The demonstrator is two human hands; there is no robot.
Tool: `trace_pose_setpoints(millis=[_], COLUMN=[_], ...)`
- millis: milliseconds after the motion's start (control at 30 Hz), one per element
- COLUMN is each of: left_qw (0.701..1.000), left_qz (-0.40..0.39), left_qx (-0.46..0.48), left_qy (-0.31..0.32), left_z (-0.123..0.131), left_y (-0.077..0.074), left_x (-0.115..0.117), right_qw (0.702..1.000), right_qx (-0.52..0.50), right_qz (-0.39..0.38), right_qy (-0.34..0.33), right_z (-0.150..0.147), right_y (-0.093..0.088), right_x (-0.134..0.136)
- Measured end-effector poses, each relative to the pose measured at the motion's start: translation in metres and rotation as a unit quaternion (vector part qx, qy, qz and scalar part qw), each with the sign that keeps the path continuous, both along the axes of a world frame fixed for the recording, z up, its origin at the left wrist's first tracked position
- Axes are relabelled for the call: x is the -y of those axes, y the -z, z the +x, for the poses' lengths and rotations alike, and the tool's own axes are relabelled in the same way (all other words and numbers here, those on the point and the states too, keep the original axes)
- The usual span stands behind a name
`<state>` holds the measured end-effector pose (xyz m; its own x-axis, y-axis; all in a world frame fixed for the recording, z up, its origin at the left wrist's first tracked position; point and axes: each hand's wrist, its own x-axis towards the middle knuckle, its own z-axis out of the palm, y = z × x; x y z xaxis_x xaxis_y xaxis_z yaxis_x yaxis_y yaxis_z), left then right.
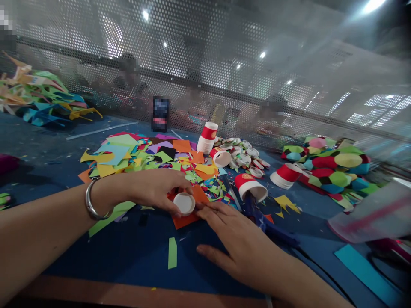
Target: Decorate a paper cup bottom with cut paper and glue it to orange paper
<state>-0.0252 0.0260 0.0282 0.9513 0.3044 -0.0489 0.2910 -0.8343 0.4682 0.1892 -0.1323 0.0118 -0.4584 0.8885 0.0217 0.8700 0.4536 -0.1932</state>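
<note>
My left hand (160, 190), with a silver bangle at its wrist, pinches a small white round paper-cup base (184, 203) between thumb and fingers. The base rests on an orange paper sheet (183, 222), its shallow hollow side facing up. My right hand (229, 237) lies low over the table, fingers stretched out and thumb apart. Its fingertips touch the orange sheet just right of the cup base. Part of the sheet is hidden under both hands. In front of me lies a green paper strip (172, 253).
Behind the hands spreads a pile of coloured paper scraps (135, 149). Red-and-white paper cups (285, 175) lie near a heap of cut cup bases (240, 154). A blue glue gun (257, 214) rests beside my right hand, its cable trailing. Paper-covered shapes (334, 167) sit right.
</note>
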Motion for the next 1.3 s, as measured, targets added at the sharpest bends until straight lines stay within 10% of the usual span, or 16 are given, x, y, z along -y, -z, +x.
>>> trace_pose_setpoints(millis=[500,967,1300], left_qw=[0.999,0.999,0.998], left_qz=[0.026,0.026,0.036], left_qx=[-0.02,-0.031,-0.048], left_qy=[-0.022,-0.019,-0.014], left_z=[0.002,0.002,0.004], left_y=[-0.003,-0.004,-0.011], left_x=[0.003,0.003,0.01], right_qw=[1.0,0.972,0.968], right_qx=[-0.01,0.035,0.04], right_qz=[0.025,0.149,0.151], right_qy=[0.0,0.179,0.198], right_z=[0.004,0.112,0.122], right_y=[0.0,0.018,0.028], right_x=[0.005,0.058,0.05])
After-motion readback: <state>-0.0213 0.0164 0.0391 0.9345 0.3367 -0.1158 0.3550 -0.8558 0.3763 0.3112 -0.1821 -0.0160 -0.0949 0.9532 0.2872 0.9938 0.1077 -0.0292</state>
